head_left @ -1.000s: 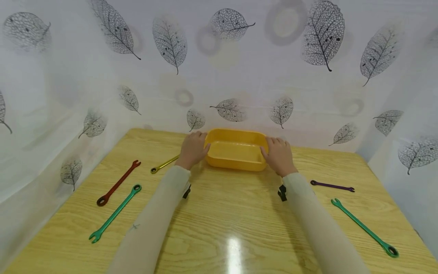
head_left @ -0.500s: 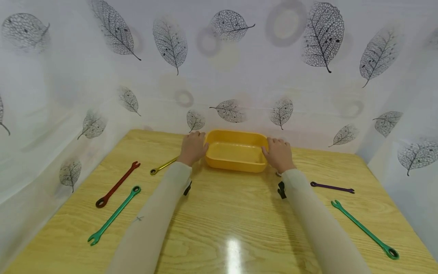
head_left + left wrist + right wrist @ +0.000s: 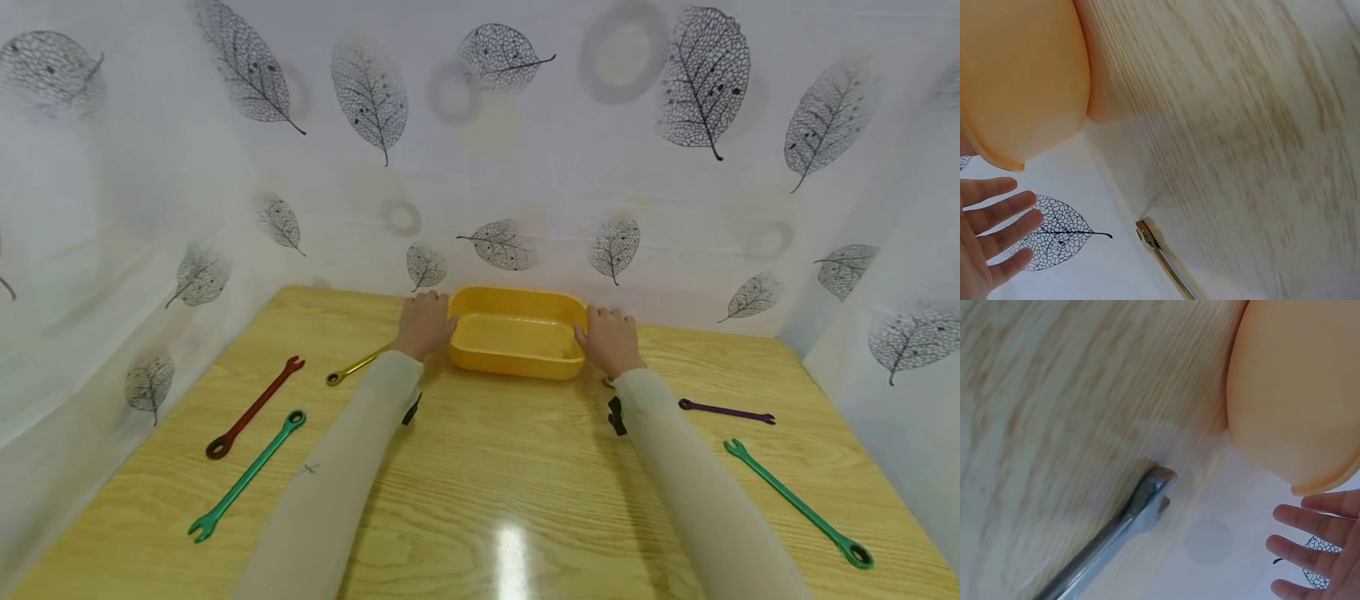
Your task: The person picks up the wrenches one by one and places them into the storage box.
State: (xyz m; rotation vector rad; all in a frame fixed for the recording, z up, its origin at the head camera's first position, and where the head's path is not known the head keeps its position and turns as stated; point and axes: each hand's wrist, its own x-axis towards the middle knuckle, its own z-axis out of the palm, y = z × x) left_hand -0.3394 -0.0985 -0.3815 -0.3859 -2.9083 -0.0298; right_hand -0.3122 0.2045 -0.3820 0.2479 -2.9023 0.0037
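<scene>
A yellow plastic basin (image 3: 517,364) stands at the back of the table, between the two hands. The left hand (image 3: 423,323) is at its left end, the thumb by the rim. In the left wrist view the fingers (image 3: 1007,212) are straight and spread beside the basin wall (image 3: 1029,75). At the right end is the right hand (image 3: 611,340), its thumb at the rim; the right wrist view shows straight, spread fingers (image 3: 1310,522) just below the rim. Near the left hand lies a gold wrench (image 3: 358,364), partly covered by the arm. A silver wrench (image 3: 1107,540) lies by the right hand.
On the left lie a red wrench (image 3: 255,408) and a green wrench (image 3: 247,475). A purple wrench (image 3: 727,411) and another green wrench (image 3: 798,504) lie on the right of the wooden table (image 3: 487,467). A leaf-print curtain (image 3: 450,167) hangs behind and along both sides.
Both hands stay at the basin's ends, and the basin keeps its place. The head view shifts very slightly; the wrenches have not moved on the table.
</scene>
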